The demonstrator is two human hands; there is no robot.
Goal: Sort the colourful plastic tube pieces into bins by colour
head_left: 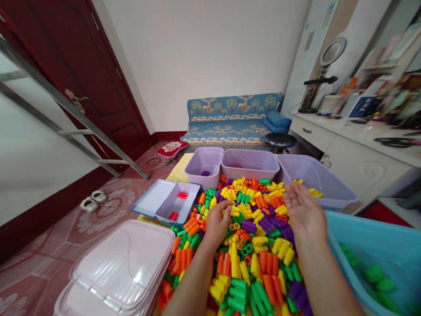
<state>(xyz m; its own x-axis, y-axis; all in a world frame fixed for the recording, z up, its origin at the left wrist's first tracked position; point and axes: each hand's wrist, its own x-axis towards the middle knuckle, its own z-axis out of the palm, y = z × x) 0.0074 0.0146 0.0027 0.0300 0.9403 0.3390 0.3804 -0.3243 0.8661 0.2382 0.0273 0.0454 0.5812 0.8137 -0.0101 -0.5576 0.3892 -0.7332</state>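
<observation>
A large heap of plastic tube-shaped pieces (pixel 244 259), many joined side by side, in yellow, orange, green and purple, covers the table. Over the heap's left middle, my left hand (pixel 217 221) has its fingers curled, with thumb and forefinger at a yellow tube piece (pixel 234 210); the other fingertips are hidden. My right hand (pixel 305 213) is open, palm up and fingers stretched out, at the near edge of the right lilac bin (pixel 332 182). Nothing shows in that palm. Beyond its fingers, a few yellow pieces (pixel 315 192) lie in the bin.
Two more lilac bins, a left one (pixel 203 181) and a middle one (pixel 250 173), line the far edge. A small lidded box (pixel 164 215) holds red pieces. Pale pink lids (pixel 125 263) lie at left. A blue tub (pixel 378 232) with green pieces stands at right.
</observation>
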